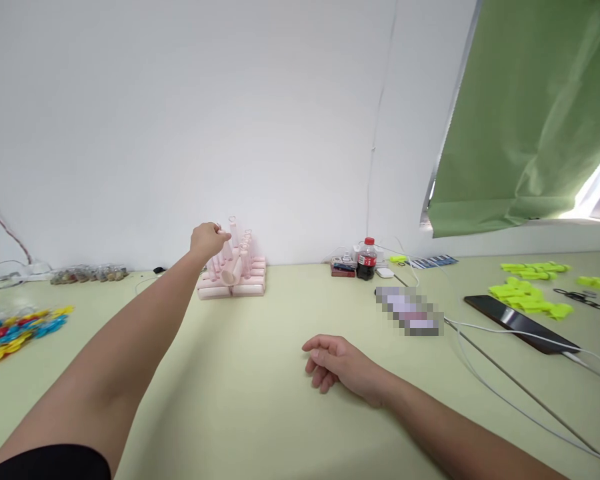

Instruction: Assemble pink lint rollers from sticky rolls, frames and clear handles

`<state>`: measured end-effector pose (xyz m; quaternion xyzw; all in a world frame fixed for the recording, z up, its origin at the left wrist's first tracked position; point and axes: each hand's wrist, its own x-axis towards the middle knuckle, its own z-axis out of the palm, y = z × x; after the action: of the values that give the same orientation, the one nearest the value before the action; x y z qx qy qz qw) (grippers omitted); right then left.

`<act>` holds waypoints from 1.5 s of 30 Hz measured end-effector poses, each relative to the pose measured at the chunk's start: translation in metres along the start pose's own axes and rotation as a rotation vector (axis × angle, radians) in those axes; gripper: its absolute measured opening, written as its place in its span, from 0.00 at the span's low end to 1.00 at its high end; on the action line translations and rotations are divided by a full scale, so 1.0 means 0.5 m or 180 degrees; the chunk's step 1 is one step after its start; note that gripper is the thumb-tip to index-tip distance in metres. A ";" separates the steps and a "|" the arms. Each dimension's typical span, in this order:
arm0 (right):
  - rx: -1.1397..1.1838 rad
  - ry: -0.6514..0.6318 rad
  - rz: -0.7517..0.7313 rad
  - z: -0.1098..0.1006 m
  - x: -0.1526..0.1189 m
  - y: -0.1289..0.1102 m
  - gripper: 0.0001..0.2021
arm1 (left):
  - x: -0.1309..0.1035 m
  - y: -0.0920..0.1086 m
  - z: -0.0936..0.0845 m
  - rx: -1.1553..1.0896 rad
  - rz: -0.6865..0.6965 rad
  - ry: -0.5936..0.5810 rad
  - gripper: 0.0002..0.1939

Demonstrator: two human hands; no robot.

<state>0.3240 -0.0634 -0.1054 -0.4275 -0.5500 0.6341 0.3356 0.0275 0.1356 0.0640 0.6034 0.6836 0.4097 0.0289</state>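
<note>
My left hand (209,240) reaches forward to a cluster of pale pink tubes near the wall. Its fingers are pinched at the top of an upright pink tube (227,249), and part of the grip is hidden behind the hand. Several more tubes stand around it, one tall one (233,232) with a loop at its top. A thicker pink tube (232,268) lies slanted among them, above a base of pink tubes lying flat (249,290). Nearer to me, my right hand (340,365) rests on the table, fingers loosely curled and apart, holding nothing.
The pale green table (260,407) meets a white wall. Coloured plastic pieces (23,330) and small bagged items (87,274) lie left. Rightward are a cola bottle (367,260), a blurred-out device (409,311), a black phone (520,324), white cables and neon-yellow strips (527,297).
</note>
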 end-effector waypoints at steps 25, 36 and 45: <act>-0.0306 0.0136 -0.0198 0.008 0.010 -0.012 0.12 | -0.405 -0.034 0.119 -0.0018 0.1092 -0.2191 0.10; -0.0682 0.0190 -0.0310 -0.014 0.012 -0.004 0.14 | -0.424 -0.058 0.125 -0.0488 0.1188 -0.2776 0.19; -0.0878 0.0016 -0.0297 -0.015 0.005 -0.006 0.15 | -0.435 -0.052 0.122 -0.0513 0.1253 -0.2828 0.17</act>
<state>0.3300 -0.0576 -0.1029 -0.4451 -0.6504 0.5352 0.3040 0.0981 -0.0154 -0.0911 0.8333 0.4443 0.1619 0.2862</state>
